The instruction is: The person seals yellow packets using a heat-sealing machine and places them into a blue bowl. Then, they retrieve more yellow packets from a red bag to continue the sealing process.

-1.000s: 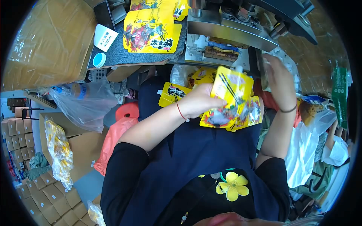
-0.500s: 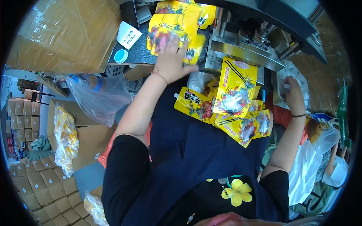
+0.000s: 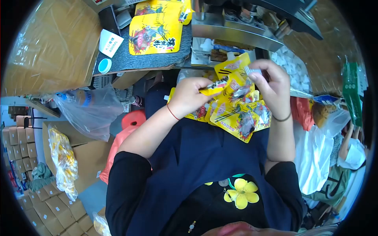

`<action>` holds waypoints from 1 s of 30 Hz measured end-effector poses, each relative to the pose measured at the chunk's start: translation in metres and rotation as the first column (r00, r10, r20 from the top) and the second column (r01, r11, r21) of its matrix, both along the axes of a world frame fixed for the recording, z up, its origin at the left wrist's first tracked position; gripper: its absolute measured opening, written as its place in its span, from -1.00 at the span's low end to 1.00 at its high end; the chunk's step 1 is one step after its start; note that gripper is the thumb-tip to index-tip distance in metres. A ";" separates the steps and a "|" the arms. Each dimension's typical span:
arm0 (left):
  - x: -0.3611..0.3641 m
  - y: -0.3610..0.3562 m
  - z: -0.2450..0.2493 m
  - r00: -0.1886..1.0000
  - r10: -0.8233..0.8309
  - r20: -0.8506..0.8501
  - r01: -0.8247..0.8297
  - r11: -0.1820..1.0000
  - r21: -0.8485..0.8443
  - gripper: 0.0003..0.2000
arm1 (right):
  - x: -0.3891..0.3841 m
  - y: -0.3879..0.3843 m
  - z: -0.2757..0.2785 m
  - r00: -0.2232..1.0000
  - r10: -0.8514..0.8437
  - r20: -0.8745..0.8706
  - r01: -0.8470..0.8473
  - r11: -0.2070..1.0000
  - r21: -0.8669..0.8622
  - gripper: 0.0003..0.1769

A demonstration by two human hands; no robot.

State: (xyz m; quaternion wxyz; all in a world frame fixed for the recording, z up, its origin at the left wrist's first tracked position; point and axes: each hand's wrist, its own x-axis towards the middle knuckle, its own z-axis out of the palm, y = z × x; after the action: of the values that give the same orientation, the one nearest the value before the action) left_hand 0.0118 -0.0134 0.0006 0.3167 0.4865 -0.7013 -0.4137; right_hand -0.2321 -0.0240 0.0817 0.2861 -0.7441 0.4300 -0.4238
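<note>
My left hand (image 3: 189, 95) is closed on a yellow printed pouch (image 3: 220, 86), held edge-on above my lap. To the right of it, my right hand (image 3: 272, 84) pinches a small white plastic piece (image 3: 253, 71) between thumb and fingers, close to the pouch's upper end. Several more yellow pouches (image 3: 240, 122) lie overlapping on my dark apron below both hands. Another stack of yellow pouches (image 3: 155, 33) rests on the dark mat at the upper left. A metal machine (image 3: 232, 31) stands just beyond my hands.
White small pieces (image 3: 293, 69) fill a container at the right. A labelled white card (image 3: 111, 43) and a blue-white round lid (image 3: 104, 66) are on the mat's left side. Large cardboard box (image 3: 51, 47) at upper left. Another person's arm (image 3: 346, 143) shows at far right.
My left hand has come from the pouch stack down to my lap with a pouch. My right hand has moved left from the container of white pieces, now holding one. The view has shifted.
</note>
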 end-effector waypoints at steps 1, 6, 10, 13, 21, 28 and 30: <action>-0.009 0.005 0.003 0.997 -0.032 -0.075 0.041 0.992 0.116 -0.74 | 0.006 0.000 0.000 0.996 -0.041 0.082 0.038 0.999 0.035 -0.82; -0.029 0.020 -0.004 0.797 -0.036 -0.603 0.343 0.848 0.403 -0.66 | -0.011 -0.015 -0.011 0.989 0.011 -0.150 -0.025 0.996 -0.087 -0.77; -0.040 0.025 -0.007 0.768 -0.012 -0.640 0.455 0.714 0.532 -0.72 | -0.034 -0.014 -0.010 0.950 0.088 -0.301 -0.108 0.993 -0.051 -0.72; -0.039 0.013 -0.014 0.738 0.020 -0.674 0.459 0.717 0.524 -0.72 | -0.063 -0.027 -0.009 0.729 -0.354 -0.587 0.213 0.931 -0.297 -0.71; -0.025 -0.026 -0.007 0.671 0.153 -0.726 0.449 0.696 0.561 -0.66 | -0.121 -0.061 -0.060 0.517 -0.382 -0.766 0.356 0.910 -0.213 -0.80; -0.021 -0.016 -0.012 0.678 0.133 -0.723 0.403 0.756 0.516 -0.66 | -0.094 0.015 -0.105 0.732 -0.387 -0.561 0.103 0.876 -0.470 -0.67; -0.020 -0.017 -0.011 0.668 0.144 -0.730 0.406 0.752 0.520 -0.67 | -0.046 0.032 -0.129 0.750 -0.110 -0.652 -0.112 0.951 -0.289 -0.49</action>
State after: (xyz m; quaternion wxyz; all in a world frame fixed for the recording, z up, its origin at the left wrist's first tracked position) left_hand -0.0086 -0.0304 -0.0101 0.3494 0.3007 -0.3621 -0.8102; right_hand -0.2778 0.0078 -0.0473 -0.0045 -0.8810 0.4309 -0.1953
